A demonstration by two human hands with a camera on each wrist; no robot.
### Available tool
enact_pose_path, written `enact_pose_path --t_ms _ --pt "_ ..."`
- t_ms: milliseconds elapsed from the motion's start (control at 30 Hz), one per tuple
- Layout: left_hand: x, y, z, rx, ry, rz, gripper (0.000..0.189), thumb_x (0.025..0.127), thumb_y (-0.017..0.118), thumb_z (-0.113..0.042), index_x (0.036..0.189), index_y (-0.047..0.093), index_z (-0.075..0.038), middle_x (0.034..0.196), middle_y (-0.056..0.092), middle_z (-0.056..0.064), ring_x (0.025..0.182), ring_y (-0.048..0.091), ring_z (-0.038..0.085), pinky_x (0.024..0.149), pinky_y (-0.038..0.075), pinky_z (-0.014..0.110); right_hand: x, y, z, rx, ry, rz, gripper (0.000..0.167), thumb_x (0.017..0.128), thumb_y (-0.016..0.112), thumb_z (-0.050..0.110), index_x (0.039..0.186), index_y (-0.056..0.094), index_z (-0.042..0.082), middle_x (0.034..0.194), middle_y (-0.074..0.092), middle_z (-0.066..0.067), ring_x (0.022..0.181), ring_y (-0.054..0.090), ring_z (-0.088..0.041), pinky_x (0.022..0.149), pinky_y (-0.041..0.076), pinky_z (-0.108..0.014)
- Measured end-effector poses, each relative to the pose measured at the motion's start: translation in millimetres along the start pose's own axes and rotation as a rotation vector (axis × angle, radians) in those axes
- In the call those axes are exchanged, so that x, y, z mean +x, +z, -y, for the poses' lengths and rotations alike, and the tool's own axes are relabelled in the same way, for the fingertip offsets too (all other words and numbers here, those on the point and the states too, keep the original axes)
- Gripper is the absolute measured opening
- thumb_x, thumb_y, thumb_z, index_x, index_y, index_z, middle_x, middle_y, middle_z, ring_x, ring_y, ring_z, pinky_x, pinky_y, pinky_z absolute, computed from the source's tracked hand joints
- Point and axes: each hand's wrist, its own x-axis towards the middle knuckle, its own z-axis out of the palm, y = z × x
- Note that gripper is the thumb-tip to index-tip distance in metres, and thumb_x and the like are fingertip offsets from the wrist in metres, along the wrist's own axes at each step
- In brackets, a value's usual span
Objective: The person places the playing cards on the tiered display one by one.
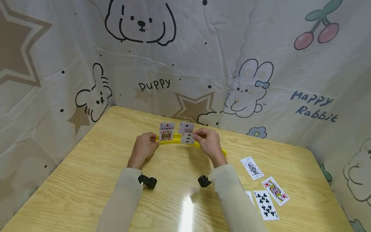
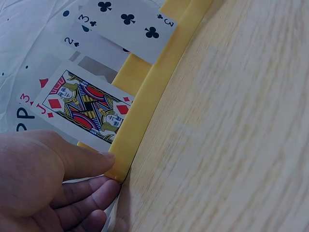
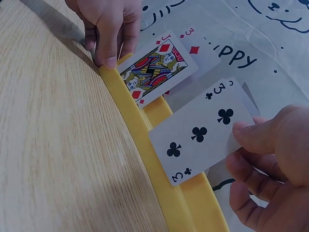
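A curved yellow card holder (image 1: pixel 176 141) stands on the table with playing cards upright in it. At its left end, my left hand (image 1: pixel 145 145) pinches the rim, thumb in front. Close to that hand, a jack of diamonds (image 2: pixel 89 106) stands in the front slot, with a three of diamonds (image 1: pixel 167 125) behind it. My right hand (image 1: pixel 208 141) pinches a three of clubs (image 3: pixel 188 150) by its upper edge between thumb and fingers. The card's lower edge is at the holder's front slot. Behind it stands a two of spades (image 2: pixel 96 46), partly covered.
Right of my right forearm, face-up cards lie on the wooden table (image 1: pixel 87 193): a black-and-white joker-like card (image 1: pixel 252 168), a queen of hearts (image 1: pixel 275 190) and a ten of clubs (image 1: pixel 266 205). My sleeve partly hides another card (image 1: pixel 250 196). A printed cloth (image 1: pixel 185 58) hangs behind.
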Motion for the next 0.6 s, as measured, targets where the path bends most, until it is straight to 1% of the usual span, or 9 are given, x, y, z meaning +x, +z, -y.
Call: enact_pose_path --t_ms 100,300,600 --pt "0.0 0.6 0.0 0.001 -0.009 0.003 0.035 0.091 0.071 -0.011 0.123 0.067 0.003 0.106 0.070 0.015 0.100 0.066 0.029 0.087 0.053 0.042 0.5 1.3 -0.2 -0.001 -0.003 -0.003 0.009 0.093 0.073 0.014 0.096 0.077 0.007 0.089 0.069 -0.004 0.082 0.063 -0.021 0.072 0.054 -0.035" --pt "-0.8 -0.8 -1.3 0.010 -0.008 0.000 0.034 0.091 0.071 -0.010 0.122 0.067 0.003 0.106 0.070 0.015 0.099 0.066 0.029 0.086 0.053 0.043 2.6 4.4 2.0 -0.018 -0.010 0.002 0.011 0.095 0.071 0.015 0.098 0.077 0.007 0.092 0.070 -0.004 0.083 0.062 -0.021 0.072 0.053 -0.034" --pt "-0.5 -1.2 -1.0 0.011 -0.002 -0.002 0.034 0.090 0.072 -0.011 0.121 0.068 0.002 0.104 0.071 0.014 0.098 0.066 0.029 0.086 0.054 0.042 5.4 9.4 5.3 -0.013 -0.016 0.000 0.009 0.095 0.071 0.015 0.096 0.077 0.008 0.090 0.069 -0.004 0.082 0.060 -0.021 0.070 0.052 -0.033"
